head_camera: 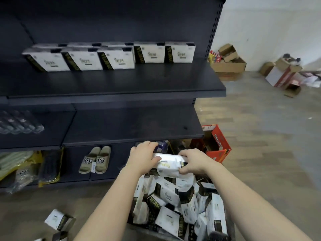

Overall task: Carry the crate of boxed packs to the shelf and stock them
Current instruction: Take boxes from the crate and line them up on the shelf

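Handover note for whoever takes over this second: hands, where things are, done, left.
Left grip and right grip: both hold one white boxed pack, one at each end, above the crate.
The crate sits on the floor in front of the shelving, heaped with loose packs.
Done: crate is at the shelf; shelved packs stand at the back of the upper shelf.
Left: place the held pack, empty the crate, and pick up the stray pack from the floor at left.
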Action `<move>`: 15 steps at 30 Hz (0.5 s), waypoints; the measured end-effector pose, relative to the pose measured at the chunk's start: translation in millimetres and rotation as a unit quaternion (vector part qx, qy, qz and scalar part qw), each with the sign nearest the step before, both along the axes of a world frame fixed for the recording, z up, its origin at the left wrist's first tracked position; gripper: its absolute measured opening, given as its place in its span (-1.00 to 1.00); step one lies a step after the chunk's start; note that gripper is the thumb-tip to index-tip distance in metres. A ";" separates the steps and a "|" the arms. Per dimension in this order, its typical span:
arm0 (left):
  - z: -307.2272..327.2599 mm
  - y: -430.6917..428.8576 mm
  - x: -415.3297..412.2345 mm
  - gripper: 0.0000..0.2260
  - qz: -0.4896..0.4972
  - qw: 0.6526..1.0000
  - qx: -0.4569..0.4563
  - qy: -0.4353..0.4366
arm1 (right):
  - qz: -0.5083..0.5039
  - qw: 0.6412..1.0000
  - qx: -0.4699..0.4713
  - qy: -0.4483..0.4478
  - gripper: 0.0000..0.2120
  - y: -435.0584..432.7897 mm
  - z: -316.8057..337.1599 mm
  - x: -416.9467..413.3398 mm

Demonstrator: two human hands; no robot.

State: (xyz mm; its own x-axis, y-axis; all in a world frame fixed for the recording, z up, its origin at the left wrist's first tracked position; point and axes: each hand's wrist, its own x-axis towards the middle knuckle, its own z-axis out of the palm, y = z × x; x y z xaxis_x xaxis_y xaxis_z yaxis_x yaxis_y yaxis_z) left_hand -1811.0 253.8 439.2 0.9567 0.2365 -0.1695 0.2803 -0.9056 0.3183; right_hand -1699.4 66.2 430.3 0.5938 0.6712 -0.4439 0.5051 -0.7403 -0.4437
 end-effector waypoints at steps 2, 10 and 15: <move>24.1 5.5 7.9 -0.49 0.007 1.000 0.001 -0.024 | -0.008 1.000 0.018 -0.014 -0.54 3.7 27.1 8.3; 79.6 17.4 20.3 -0.37 0.005 0.997 -0.037 -0.070 | -0.033 0.995 0.086 -0.049 -0.57 11.1 89.2 26.8; 81.7 26.3 24.1 -0.27 0.023 0.994 -0.077 -0.073 | -0.052 0.990 0.127 -0.043 -0.60 10.9 104.9 29.7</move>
State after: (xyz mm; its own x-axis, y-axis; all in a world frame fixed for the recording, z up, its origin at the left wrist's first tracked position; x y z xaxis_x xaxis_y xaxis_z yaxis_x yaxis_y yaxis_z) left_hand -1787.0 280.1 520.9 0.9627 0.2619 -0.0672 0.2604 -0.8309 0.4917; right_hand -1669.7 77.1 535.2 0.6935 0.6881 -0.2135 0.4766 -0.6604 -0.5803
